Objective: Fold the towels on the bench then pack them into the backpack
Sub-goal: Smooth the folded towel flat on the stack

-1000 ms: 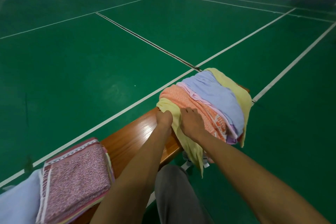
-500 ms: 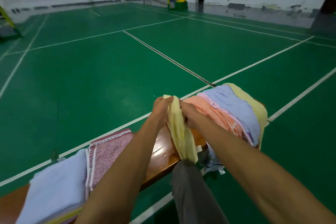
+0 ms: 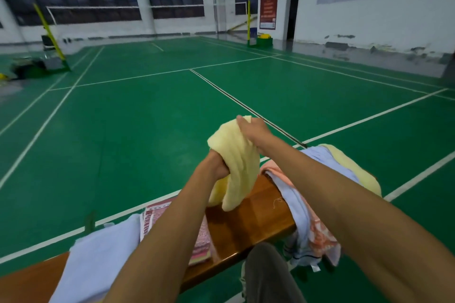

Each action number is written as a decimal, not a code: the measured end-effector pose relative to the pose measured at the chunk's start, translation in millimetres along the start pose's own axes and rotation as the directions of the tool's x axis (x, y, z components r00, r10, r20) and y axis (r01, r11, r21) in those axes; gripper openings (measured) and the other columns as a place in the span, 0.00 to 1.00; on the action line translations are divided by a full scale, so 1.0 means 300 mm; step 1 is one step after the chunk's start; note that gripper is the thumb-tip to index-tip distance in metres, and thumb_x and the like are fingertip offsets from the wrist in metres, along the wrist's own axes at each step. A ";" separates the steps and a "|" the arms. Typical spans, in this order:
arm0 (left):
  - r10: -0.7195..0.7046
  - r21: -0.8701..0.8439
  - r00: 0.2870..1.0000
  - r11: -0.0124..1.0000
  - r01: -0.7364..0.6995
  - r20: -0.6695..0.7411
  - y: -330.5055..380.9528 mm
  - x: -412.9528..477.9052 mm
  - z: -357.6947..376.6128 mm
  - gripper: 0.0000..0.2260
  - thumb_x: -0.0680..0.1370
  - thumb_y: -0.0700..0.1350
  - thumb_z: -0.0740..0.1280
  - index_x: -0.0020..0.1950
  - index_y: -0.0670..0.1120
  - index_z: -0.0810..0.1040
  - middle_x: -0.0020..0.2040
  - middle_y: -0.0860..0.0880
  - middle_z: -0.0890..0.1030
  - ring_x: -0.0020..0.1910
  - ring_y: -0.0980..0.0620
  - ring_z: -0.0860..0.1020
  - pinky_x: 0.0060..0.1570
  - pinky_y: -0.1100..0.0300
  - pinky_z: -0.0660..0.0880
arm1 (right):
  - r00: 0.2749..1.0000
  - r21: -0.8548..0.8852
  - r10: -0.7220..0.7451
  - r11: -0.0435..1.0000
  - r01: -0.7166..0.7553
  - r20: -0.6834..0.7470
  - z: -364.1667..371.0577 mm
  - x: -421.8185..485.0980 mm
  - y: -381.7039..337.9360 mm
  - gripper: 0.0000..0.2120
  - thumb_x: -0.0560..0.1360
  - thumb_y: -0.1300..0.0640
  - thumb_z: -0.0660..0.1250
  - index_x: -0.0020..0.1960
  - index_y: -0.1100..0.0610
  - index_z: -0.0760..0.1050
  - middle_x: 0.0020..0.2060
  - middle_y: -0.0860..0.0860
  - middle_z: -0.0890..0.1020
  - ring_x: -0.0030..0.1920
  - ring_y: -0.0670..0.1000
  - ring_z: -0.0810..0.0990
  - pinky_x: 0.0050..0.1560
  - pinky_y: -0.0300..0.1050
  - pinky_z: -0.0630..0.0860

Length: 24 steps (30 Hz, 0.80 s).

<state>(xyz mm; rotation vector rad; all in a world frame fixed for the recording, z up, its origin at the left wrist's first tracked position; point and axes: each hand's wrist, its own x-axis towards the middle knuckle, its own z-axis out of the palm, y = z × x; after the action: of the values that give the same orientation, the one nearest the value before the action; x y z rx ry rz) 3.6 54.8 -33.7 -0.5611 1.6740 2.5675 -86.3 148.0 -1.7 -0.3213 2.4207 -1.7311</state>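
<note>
A pale yellow towel hangs bunched in the air above the wooden bench. My right hand grips its top end, and my left hand grips it lower down. To the right on the bench lies a loose pile of towels: light blue, orange patterned and another yellow one, partly draping over the front edge. On the left of the bench lie a folded pink patterned towel and a light blue towel, partly hidden by my left arm. No backpack is in view.
The bench stands on a green badminton court floor with white lines. My knee in grey trousers is just in front of the bench. Net posts and white walls stand far behind.
Both hands have lifted the yellow towel off the pile, up and leftward. My right hand rose above my left. The camera has tilted up to show more of the hall.
</note>
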 end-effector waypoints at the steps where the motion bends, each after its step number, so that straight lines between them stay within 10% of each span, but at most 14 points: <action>1: 0.034 -0.049 0.999 0.998 -0.032 0.038 0.023 -0.007 -0.001 0.23 0.83 0.57 0.59 0.65 0.41 0.80 0.57 0.40 0.83 0.54 0.41 0.82 0.57 0.46 0.77 | 0.999 -0.005 0.000 1.000 0.000 -0.043 -0.012 0.012 -0.006 0.27 0.80 0.40 0.62 0.62 0.63 0.77 0.56 0.59 0.82 0.54 0.58 0.81 0.49 0.47 0.73; 10: 0.183 -0.152 0.983 0.971 -0.183 -0.013 0.115 -0.025 -0.090 0.27 0.84 0.61 0.52 0.66 0.43 0.79 0.65 0.39 0.80 0.58 0.42 0.82 0.55 0.48 0.78 | 0.995 0.073 -0.001 0.997 0.009 -0.104 -0.027 0.035 -0.068 0.28 0.82 0.41 0.57 0.68 0.64 0.73 0.60 0.58 0.79 0.59 0.60 0.79 0.59 0.51 0.75; 15: 0.108 -0.168 0.986 0.982 -0.086 0.127 0.133 -0.064 -0.109 0.53 0.62 0.83 0.49 0.68 0.46 0.80 0.66 0.39 0.80 0.64 0.38 0.79 0.66 0.42 0.73 | 0.984 0.046 0.091 0.994 -0.099 0.155 -0.016 0.015 -0.060 0.33 0.82 0.36 0.53 0.76 0.60 0.65 0.65 0.57 0.76 0.63 0.60 0.77 0.57 0.51 0.78; 24: 0.247 -0.337 0.968 0.915 -0.221 0.036 0.069 0.016 -0.002 0.36 0.81 0.69 0.50 0.71 0.43 0.75 0.66 0.38 0.79 0.66 0.37 0.77 0.68 0.41 0.70 | 0.967 0.184 0.119 0.970 -0.162 0.225 -0.013 0.020 -0.067 0.22 0.81 0.42 0.64 0.65 0.58 0.74 0.53 0.55 0.84 0.51 0.55 0.84 0.50 0.51 0.83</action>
<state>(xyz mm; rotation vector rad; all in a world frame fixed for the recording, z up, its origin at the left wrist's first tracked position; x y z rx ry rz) -5.0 44.5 -17.1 -0.2734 1.3661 3.0273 -91.2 143.8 18.6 -0.2849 2.0488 -1.7606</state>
